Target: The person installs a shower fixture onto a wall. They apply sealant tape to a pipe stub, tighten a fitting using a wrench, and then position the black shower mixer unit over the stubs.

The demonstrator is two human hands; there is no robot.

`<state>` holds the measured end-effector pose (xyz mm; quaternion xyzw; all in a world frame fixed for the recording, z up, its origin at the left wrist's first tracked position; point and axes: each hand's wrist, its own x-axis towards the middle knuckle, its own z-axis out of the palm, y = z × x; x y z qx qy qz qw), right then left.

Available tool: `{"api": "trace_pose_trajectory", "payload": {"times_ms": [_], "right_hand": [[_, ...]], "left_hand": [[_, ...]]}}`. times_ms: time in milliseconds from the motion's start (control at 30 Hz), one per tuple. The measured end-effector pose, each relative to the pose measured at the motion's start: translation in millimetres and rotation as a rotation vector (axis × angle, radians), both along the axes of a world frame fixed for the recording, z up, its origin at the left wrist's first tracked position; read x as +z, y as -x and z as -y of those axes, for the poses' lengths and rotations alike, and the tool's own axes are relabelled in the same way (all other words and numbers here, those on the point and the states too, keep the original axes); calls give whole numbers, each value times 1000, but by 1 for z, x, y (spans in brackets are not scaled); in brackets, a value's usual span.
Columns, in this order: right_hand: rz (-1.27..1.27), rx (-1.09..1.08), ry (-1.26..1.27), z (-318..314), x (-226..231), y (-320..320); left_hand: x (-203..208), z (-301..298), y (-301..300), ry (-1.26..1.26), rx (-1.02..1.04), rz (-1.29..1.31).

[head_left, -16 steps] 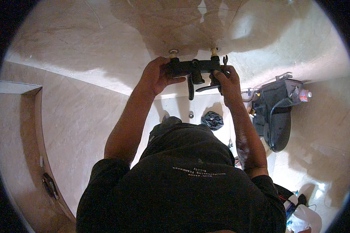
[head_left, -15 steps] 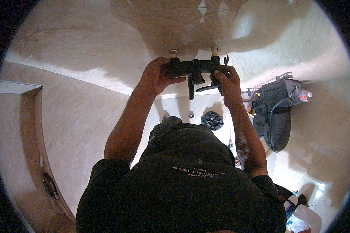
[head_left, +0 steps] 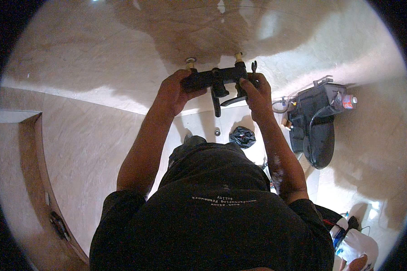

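A black mixer tap (head_left: pixel 203 80) is held level against the tiled wall, in line with two brass-coloured pipe fittings, the left fitting (head_left: pixel 191 65) and the right fitting (head_left: pixel 238 57). Whether its ends are threaded on or only touching I cannot tell. My left hand (head_left: pixel 172 92) is closed around the tap's left end, thumb underneath. At the right end, my right hand (head_left: pixel 259 95) grips the tap, its thumb in front. An open-ended spanner (head_left: pixel 254 67) sticks up by the right fingers and seems held there too. A dark lever (head_left: pixel 217 105) hangs below the tap.
To the right stands a black toilet (head_left: pixel 320 142) with a bottle (head_left: pixel 349 101) on its tank. A black plastic bag (head_left: pixel 242 137) and a small drain (head_left: pixel 217 132) are on the floor. The left wall has a recess holding a dark tool (head_left: pixel 59 225). White items (head_left: pixel 358 247) lie lower right.
The whole scene has shifted slightly left in the picture. Both hands keep their grip on the tap, which has hardly moved against the fittings.
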<state>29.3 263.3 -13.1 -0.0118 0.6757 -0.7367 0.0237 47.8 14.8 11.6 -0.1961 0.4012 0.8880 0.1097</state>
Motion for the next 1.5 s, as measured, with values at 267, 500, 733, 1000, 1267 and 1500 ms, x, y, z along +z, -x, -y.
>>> {"api": "trace_pose_trajectory", "payload": {"times_ms": [267,500,733,1000,1267,1500], "right_hand": [[94,-26,-130,1,15,-2],[140,-25,-29,1,19,-7],[179,-96,21,4,7,-23],[174,-73,-64,13,-7,-71],[190,104,-130,31,20,-92],[120,148,-97,36,18,-94]], "left_hand": [[-1,8,2,-198,-70,-24],[2,0,3,-88,5,-4],[5,-13,-4,24,-29,37],[-28,-46,-30,56,311,4],[-27,-29,-38,-72,400,15],[-39,-6,-48,-102,419,59]]}}
